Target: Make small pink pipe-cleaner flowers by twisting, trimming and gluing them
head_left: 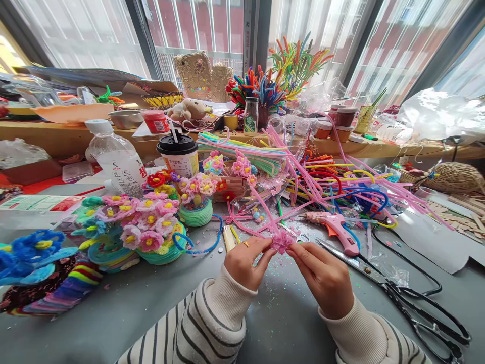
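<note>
Between my two hands, low over the grey table, is a pink pipe-cleaner flower [281,241] with looped fuzzy petals. My left hand [248,260] pinches its left side between thumb and fingertips. From the other side, my right hand [324,275] pinches the flower's right edge. Long pink pipe cleaners [261,202] run up and back from near the flower. Just beyond my right fingers lie small scissors [297,234] and a pink hot glue gun [335,230]. Big black-handled scissors [390,288] lie to the right of my right hand.
Pots of pipe-cleaner flowers [149,222] crowd the left, with a plastic bottle [113,156] and a lidded cup [178,154] behind. A heap of coloured pipe cleaners [326,177] covers the back right. Twine [456,177] and wooden sticks [450,212] lie far right. Glitter dots the table.
</note>
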Demonstrator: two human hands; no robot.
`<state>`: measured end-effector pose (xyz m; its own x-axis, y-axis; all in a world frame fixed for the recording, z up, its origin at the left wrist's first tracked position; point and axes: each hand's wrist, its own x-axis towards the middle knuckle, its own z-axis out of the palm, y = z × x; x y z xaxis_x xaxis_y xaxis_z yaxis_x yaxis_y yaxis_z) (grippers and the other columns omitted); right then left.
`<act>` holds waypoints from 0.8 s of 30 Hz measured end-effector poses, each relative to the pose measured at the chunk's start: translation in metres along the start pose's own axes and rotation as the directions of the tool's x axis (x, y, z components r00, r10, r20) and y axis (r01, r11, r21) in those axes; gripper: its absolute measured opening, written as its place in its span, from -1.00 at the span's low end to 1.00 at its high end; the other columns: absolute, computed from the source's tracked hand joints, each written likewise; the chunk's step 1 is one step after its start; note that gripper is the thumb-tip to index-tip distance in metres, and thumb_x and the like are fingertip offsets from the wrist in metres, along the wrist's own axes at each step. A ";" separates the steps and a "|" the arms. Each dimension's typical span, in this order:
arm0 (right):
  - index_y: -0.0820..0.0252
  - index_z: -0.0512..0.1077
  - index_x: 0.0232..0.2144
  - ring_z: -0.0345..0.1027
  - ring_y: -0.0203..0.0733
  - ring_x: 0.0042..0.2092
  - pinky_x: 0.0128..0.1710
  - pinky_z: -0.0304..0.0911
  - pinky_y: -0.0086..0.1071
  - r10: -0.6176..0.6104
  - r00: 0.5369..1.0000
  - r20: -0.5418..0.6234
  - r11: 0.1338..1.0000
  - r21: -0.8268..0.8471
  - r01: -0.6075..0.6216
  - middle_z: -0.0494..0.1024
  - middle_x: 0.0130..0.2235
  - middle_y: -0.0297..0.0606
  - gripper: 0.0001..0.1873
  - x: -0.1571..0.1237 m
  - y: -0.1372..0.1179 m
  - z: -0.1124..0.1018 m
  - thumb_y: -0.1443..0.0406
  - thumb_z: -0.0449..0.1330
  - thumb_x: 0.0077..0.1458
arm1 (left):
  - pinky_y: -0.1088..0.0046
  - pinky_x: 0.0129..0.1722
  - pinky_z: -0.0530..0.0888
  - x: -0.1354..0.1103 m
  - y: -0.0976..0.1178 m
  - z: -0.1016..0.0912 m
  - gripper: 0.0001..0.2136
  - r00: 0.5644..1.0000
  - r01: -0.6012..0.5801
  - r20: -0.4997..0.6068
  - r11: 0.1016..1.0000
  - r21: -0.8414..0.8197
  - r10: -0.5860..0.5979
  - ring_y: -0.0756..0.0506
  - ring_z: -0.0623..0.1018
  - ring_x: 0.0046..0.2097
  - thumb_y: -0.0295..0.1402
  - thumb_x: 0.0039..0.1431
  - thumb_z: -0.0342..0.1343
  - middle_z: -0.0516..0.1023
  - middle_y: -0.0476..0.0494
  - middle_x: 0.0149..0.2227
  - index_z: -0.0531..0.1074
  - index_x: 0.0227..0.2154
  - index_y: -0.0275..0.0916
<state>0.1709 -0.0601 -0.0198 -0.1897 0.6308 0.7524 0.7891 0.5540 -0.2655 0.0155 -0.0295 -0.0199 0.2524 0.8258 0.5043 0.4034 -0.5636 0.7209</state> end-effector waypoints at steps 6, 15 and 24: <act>0.28 0.40 -0.34 0.31 -0.34 -0.46 -0.44 0.22 -0.50 -0.003 1.000 0.011 1.000 -0.021 0.004 0.45 -0.49 -0.24 -0.82 0.000 0.000 0.000 0.43 0.05 -0.04 | 0.45 -0.31 0.37 0.001 0.002 -0.001 -0.85 0.999 0.031 -0.005 0.998 -0.062 -0.031 -0.07 0.47 -0.38 -0.41 -0.11 0.06 0.53 -0.12 -0.44 0.47 -0.43 -0.14; 0.28 0.39 -0.34 0.32 -0.32 -0.44 -0.41 0.23 -0.49 0.004 1.000 0.022 1.000 -0.021 -0.003 0.46 -0.46 -0.23 -0.83 -0.001 0.001 0.002 0.42 0.05 -0.03 | 0.50 -0.43 0.40 0.004 0.008 -0.002 -0.87 0.998 -0.053 0.027 0.995 0.082 0.051 -0.05 0.50 -0.47 -0.44 -0.10 0.04 0.54 -0.13 -0.51 0.48 -0.49 -0.18; 0.31 0.40 -0.37 0.31 -0.33 -0.46 -0.44 0.23 -0.49 0.012 1.000 0.019 1.000 -0.002 -0.012 0.46 -0.47 -0.22 -0.84 0.001 0.000 0.001 0.43 0.06 -0.04 | 0.53 -0.43 0.42 0.003 0.008 -0.005 -0.86 0.990 -0.136 0.045 0.973 0.185 0.130 -0.04 0.51 -0.46 -0.45 -0.07 0.01 0.54 -0.14 -0.50 0.48 -0.48 -0.23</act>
<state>0.1700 -0.0594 -0.0196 -0.1913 0.6475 0.7377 0.7922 0.5456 -0.2734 0.0154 -0.0315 -0.0104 0.3420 0.7454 0.5722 0.5209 -0.6572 0.5448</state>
